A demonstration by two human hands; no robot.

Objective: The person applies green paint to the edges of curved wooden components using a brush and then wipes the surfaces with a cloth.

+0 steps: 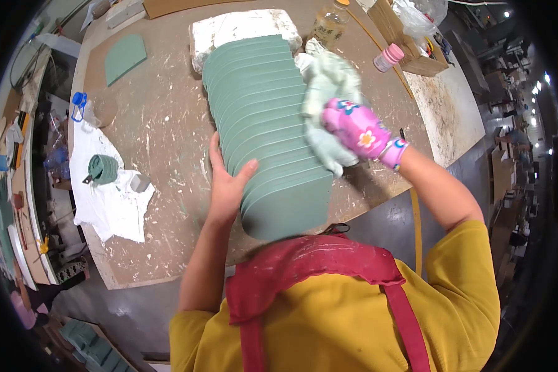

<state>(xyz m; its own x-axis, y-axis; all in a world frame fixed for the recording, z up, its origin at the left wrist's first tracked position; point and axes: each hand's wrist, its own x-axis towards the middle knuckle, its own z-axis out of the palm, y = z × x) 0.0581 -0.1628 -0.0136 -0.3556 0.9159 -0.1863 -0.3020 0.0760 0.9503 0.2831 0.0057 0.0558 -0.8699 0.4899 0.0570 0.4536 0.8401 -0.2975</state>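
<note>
A long overlapping row of green flat pieces with rounded tops [263, 118] lies on the brown worktable [161, 124], running away from me. My bare left hand [227, 180] rests against the row's left side, thumb over the near pieces. My right hand [358, 129], in a pink flowered glove, presses a pale green cloth [326, 93] onto the row's right edge. A white block [242, 28] lies under the far end of the row.
A single green piece [124, 57] lies at the far left. A white cloth [108, 192] carries a green tape roll [103, 168]. A plastic bottle [328, 23], a pink-capped jar [387, 57] and a wooden box [409, 43] stand at the far right.
</note>
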